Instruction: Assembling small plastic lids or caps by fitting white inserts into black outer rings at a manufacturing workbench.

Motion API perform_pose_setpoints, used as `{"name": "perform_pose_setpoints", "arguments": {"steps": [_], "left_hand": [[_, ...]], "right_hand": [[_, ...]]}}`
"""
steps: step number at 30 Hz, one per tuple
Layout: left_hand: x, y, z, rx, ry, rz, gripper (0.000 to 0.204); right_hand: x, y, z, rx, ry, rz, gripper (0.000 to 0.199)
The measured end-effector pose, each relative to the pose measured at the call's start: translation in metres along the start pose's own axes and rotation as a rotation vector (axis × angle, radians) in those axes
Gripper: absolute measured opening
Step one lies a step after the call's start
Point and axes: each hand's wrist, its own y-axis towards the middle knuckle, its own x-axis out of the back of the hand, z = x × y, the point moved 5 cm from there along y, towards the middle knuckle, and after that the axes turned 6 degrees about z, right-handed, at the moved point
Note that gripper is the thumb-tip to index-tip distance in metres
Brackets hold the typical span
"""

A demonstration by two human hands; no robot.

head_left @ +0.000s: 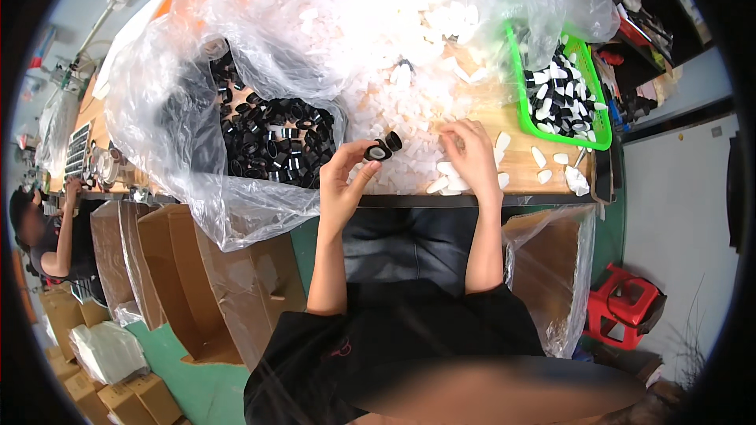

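Note:
Between the thumb and fingers of my left hand point(342, 185), a few small black rings point(379, 153) are held over the table's near edge. One of them shows a pale centre. My right hand point(472, 159) is just to the right, over a heap of small translucent white pieces point(394, 114). Its fingers are bent and drawn together at the tips; whatever they pinch is too small to make out. Beside and under that hand lie smooth white oval pieces point(449, 179). Left of my left hand, many more black rings point(283, 142) fill an opened clear plastic bag point(244, 208).
A green basket point(602, 130) of black-and-white pieces stands at the right. Loose white ovals point(539, 157) lie before it. Cardboard boxes point(177, 275) stand below the table at left, a red stool point(624, 305) at right. Another person point(59, 244) works at far left.

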Motion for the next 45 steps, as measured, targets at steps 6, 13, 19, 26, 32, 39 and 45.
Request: {"name": "perform_pose_setpoints", "arguments": {"steps": [6, 13, 19, 26, 32, 39, 45], "left_hand": [[-0.011, 0.002, -0.007, -0.027, 0.071, 0.009, 0.029], [-0.013, 0.003, -0.007, -0.070, 0.107, -0.043, 0.030], [-0.020, 0.004, -0.017, -0.100, 0.255, -0.013, 0.029], [-0.027, 0.002, -0.028, -0.137, 0.353, 0.051, 0.028], [-0.030, 0.002, -0.034, -0.208, 0.339, 0.028, 0.027], [-0.023, 0.000, -0.025, -0.145, 0.303, -0.013, 0.026], [-0.017, 0.002, -0.018, -0.150, 0.313, -0.093, 0.028]], "right_hand": [[-0.024, 0.011, 0.013, 0.078, -0.085, 0.020, 0.016], [-0.001, 0.004, 0.035, -0.092, 0.234, -0.046, 0.010], [0.008, -0.014, 0.093, 0.245, 0.378, -0.104, 0.012], [0.003, -0.017, 0.096, 0.273, 0.420, -0.136, 0.019], [0.008, -0.022, 0.103, 0.315, 0.262, -0.126, 0.012], [0.003, -0.018, 0.091, 0.197, 0.532, 0.002, 0.013], [0.007, 0.009, -0.002, 0.007, -0.064, -0.234, 0.009]]}}
